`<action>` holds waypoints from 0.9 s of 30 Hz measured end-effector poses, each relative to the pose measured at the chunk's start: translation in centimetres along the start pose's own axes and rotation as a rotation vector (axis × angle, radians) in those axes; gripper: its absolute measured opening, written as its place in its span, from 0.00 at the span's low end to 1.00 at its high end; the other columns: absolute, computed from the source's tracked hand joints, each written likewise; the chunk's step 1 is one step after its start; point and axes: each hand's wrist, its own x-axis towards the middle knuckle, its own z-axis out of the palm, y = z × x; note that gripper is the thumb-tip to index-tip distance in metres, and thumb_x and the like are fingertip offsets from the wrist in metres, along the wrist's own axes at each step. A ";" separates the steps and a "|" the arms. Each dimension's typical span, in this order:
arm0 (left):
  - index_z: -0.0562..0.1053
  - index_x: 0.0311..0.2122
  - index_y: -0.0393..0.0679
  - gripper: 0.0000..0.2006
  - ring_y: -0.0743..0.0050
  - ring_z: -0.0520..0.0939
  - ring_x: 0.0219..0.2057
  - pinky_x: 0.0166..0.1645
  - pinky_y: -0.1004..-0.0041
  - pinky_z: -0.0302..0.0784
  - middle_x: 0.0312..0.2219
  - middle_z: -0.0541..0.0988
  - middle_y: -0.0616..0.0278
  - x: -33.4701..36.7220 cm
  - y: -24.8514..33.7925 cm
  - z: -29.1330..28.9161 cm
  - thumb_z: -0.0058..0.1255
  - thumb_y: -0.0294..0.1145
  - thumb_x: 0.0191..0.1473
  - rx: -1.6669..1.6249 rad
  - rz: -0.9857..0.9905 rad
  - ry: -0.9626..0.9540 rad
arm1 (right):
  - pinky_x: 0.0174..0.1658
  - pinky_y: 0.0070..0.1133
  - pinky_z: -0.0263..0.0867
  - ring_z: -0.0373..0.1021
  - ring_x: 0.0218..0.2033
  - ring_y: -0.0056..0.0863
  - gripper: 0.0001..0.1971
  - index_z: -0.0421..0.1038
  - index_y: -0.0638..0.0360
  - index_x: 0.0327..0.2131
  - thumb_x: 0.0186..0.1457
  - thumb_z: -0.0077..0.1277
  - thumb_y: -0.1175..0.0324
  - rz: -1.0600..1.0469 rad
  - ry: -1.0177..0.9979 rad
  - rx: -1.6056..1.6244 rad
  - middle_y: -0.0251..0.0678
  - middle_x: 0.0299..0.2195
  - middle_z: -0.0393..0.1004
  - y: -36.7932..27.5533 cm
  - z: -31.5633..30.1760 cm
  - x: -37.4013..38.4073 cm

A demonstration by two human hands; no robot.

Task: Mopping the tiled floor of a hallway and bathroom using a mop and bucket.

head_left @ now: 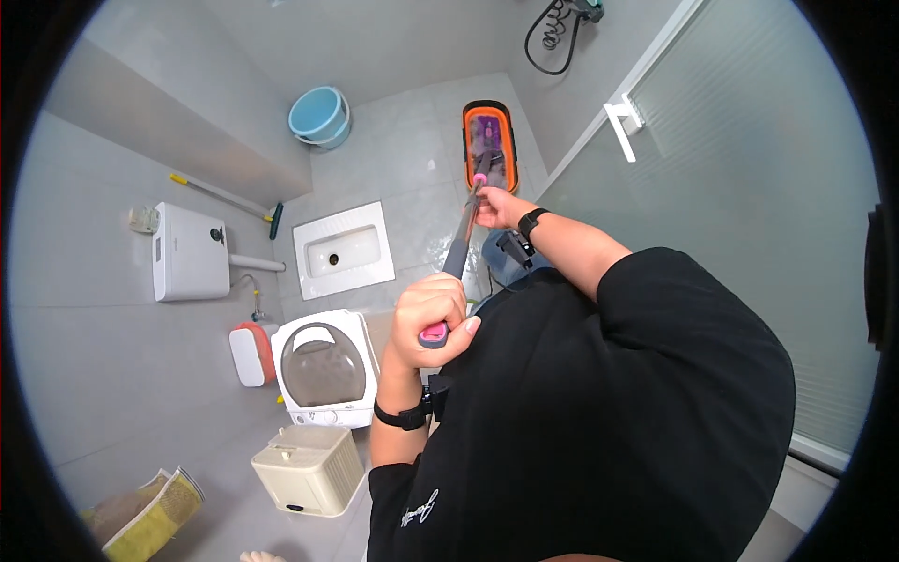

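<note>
Head view: left grip [429,314] and right grip [498,207] tight around mop handle [457,255], black shirt [599,403] (white script lettering [419,509]).

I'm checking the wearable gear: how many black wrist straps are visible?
2: one strap around the wrist of the left hand, the other strap around the wrist of the right hand. Any under the sleeves would be hidden.

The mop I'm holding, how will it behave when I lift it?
The mop looks straight and stiff, so bending seems unlikely. Its lower end is in the orange tub; if wet, it may feel bottom-heavy. With the left hand and right hand set apart along it, swinging should be slight.
</note>
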 end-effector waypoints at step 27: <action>0.53 0.08 0.50 0.23 0.81 0.60 0.02 0.11 0.80 0.59 0.01 0.59 0.71 9.1 -1.5 0.7 0.49 0.33 0.48 -0.015 -0.216 0.530 | 0.28 0.31 0.69 0.66 0.24 0.32 0.16 0.62 0.57 0.40 0.49 0.46 0.60 -0.120 0.303 -0.550 0.36 0.24 0.63 -12.4 -4.8 15.9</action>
